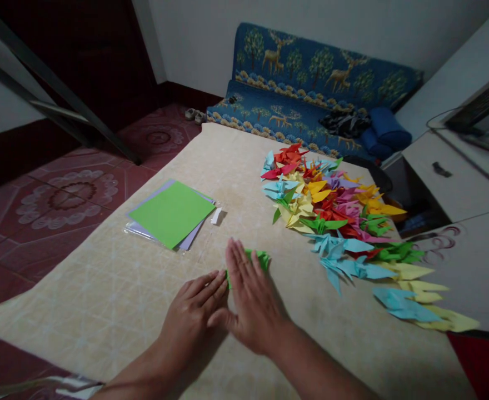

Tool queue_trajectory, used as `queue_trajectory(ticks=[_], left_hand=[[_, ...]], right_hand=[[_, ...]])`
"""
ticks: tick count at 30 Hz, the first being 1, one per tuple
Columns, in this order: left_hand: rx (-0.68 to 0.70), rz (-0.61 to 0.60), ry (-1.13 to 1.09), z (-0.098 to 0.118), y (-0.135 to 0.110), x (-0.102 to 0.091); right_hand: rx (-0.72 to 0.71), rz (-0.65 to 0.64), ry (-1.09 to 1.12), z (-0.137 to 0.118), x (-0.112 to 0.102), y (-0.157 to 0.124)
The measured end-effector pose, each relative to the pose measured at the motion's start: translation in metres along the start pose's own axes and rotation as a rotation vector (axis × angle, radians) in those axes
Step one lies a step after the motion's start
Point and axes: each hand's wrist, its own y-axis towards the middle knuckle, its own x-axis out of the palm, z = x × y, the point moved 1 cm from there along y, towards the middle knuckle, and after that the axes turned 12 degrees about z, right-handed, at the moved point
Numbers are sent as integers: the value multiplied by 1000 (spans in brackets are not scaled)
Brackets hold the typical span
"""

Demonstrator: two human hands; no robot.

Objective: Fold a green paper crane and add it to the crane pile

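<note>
Green folded paper [263, 259] lies on the cream patterned tablecloth [115, 300], mostly hidden by the right hand [253, 300], which is spread flat over it, fingers straight and close together, not clasping it; the left hand [196, 303] has its extended fingertips at the paper's left edge, though whether they pinch it I cannot tell. Farther up the cloth, to the left, a square bright-green paper sheet [171, 214] tops lilac paper sheets [191, 239], with a small white strip [216, 215] just beside them, while multicoloured folded-paper birds [336, 214] crowd the right side
</note>
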Motion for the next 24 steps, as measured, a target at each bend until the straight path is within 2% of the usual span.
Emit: queue_trajectory(ticks=[2, 4, 7, 11, 15, 20, 24], left_hand=[[17, -19, -10, 0, 0, -2], [-7, -12, 15, 1, 1, -5], [-55, 14, 68, 3, 3, -6], [-31, 39, 79, 4, 3, -5], [-20, 69, 62, 4, 5, -5], [-105, 75, 30, 7, 28, -7], [-168, 42, -33, 13, 57, 8]], right_hand=[[-20, -66, 48, -12, 3, -7], [2, -103, 33, -7, 6, -13], [69, -77, -70, 25, 4, -20], [175, -12, -191, 70, -4, -25], [268, 107, -187, 92, -5, -28], [313, 273, -43, 93, -5, -31], [421, 405, 26, 77, -9, -27]])
